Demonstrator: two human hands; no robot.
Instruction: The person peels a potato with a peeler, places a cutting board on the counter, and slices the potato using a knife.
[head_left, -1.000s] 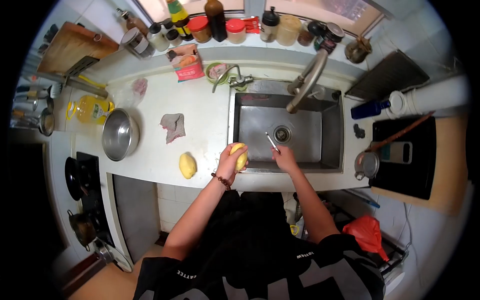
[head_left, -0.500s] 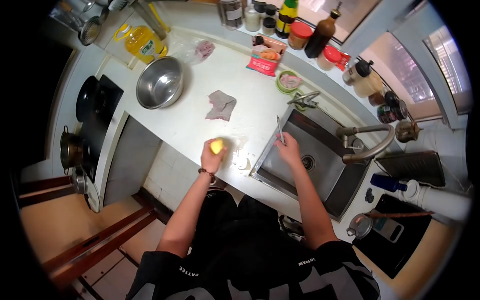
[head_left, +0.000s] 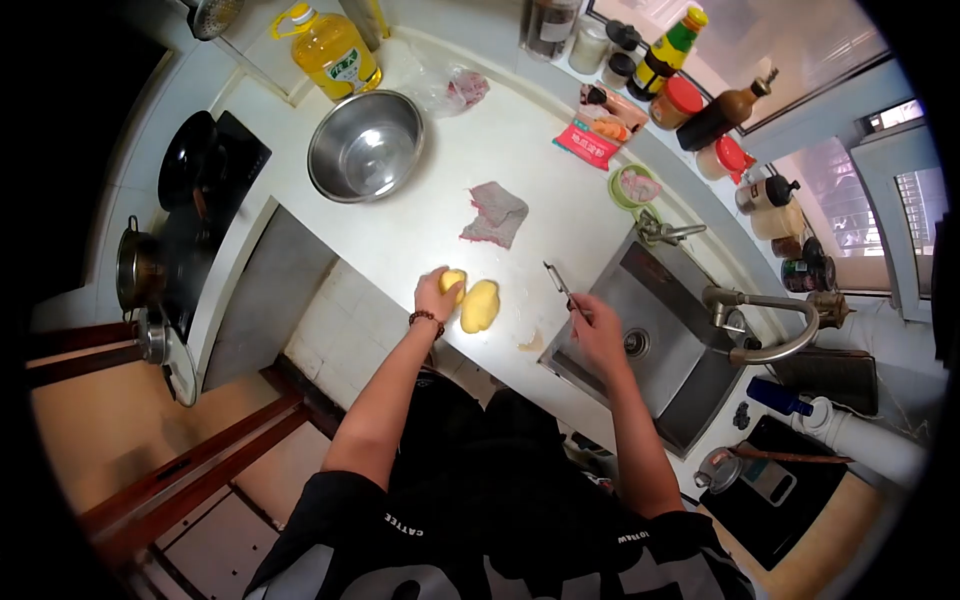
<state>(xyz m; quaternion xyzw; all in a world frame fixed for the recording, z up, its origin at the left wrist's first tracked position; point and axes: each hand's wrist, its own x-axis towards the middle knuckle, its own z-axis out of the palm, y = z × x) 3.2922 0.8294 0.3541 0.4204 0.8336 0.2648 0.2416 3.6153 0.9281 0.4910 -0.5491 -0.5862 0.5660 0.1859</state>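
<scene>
My left hand is closed around a peeled yellow potato at the front of the white counter. Right beside it on the counter lies a larger peeled potato. Over the sink's left edge, my right hand grips a slim metal peeler, its head pointing up and away from me. A crumpled grey cloth is spread on the counter beyond the potatoes.
A steel bowl stands at the back left, near an oil jug. To the right is the sink with a curved faucet. A pink food packet and a green bowl sit toward the window ledge.
A second potato now lies on the counter beside my left hand; only one showed before. Both hands stay on their holds. My view has shifted, so the counter items appear farther right.
</scene>
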